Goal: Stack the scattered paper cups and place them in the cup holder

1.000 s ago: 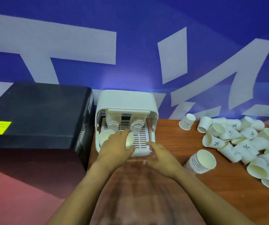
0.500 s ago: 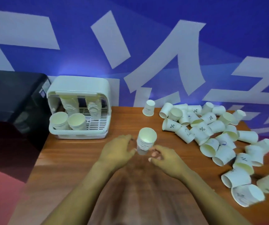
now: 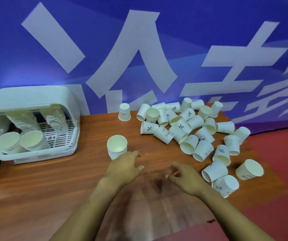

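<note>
A stack of white paper cups [image 3: 116,146] stands upright on the wooden table, mouth up. My left hand [image 3: 125,166] hovers just in front of it, fingers relaxed and empty. My right hand [image 3: 183,174] is over the table further right, fingers loosely curled, holding nothing. A heap of several loose paper cups [image 3: 188,129] lies scattered at the right. The white cup holder [image 3: 35,153] stands at the left with stacks of cups inside it.
One single cup [image 3: 124,112] stands upside down near the blue wall. A dark box edge shows at the far left. The table's right edge borders a red floor [image 3: 278,197], with a few cups close to that edge.
My hands left the cup holder, stood the lying cup stack upright in the table's middle, then let go of it. The view has swung right toward the scattered cups.
</note>
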{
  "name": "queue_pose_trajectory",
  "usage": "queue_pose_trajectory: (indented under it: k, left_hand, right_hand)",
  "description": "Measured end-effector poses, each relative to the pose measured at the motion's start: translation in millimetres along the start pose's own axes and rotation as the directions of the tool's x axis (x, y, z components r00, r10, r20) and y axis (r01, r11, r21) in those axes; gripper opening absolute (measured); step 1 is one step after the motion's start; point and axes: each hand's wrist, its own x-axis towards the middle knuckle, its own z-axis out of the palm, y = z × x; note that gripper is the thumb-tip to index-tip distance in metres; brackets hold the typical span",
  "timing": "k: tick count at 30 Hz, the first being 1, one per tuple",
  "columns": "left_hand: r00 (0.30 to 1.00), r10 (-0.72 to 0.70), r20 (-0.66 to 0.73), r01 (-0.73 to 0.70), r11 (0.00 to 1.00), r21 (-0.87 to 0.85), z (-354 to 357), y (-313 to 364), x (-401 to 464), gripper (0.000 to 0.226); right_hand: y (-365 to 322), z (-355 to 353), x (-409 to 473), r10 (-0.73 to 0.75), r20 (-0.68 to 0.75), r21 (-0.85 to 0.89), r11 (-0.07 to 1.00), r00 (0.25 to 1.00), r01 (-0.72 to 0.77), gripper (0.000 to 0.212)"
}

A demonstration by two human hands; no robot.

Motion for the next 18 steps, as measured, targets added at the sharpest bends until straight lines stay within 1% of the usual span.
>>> queue_pose_trajectory:
  k: [3, 7, 11, 13, 16, 18]
  left_hand:
    - [0.999, 0.02, 0.032, -0.021, 1.0, 0.02, 18, 16, 10, 0.046]
    - [0.996, 0.014, 0.083, -0.016, 0.999, 0.029, 37, 50, 23, 0.048]
    - [0.997, -0.033, 0.07, 0.031, 0.999, 0.028, 61, 88, 45, 0.046]
    - [0.995, -0.075, 0.065, 0.073, 0.997, 0.024, 81, 113, 54, 0.047]
    - [0.989, -0.11, 0.102, 0.109, 0.994, 0.016, 119, 154, 68, 0.049]
    - [0.984, -0.127, 0.128, 0.125, 0.992, 0.021, 144, 179, 80, 0.051]
  right_hand:
    - [20, -14, 2, 0.019, -0.016, -0.017, 1.0, 1.0, -0.019, 0.009]
    - [52, -38, 8, 0.049, -0.008, 0.042, 0.998, 0.999, -0.048, 0.03]
    - [98, -70, 16, 0.024, -0.021, 0.032, 0.999, 0.999, -0.024, 0.034]
    - [126, -87, 15, 0.008, 0.01, 0.007, 1.0, 1.0, -0.008, 0.033]
    - [171, -110, 10, -0.003, 0.059, -0.09, 0.996, 0.998, 0.008, 0.03]
    - [195, -123, 7, -0.008, 0.091, -0.132, 0.991, 0.996, 0.02, 0.032]
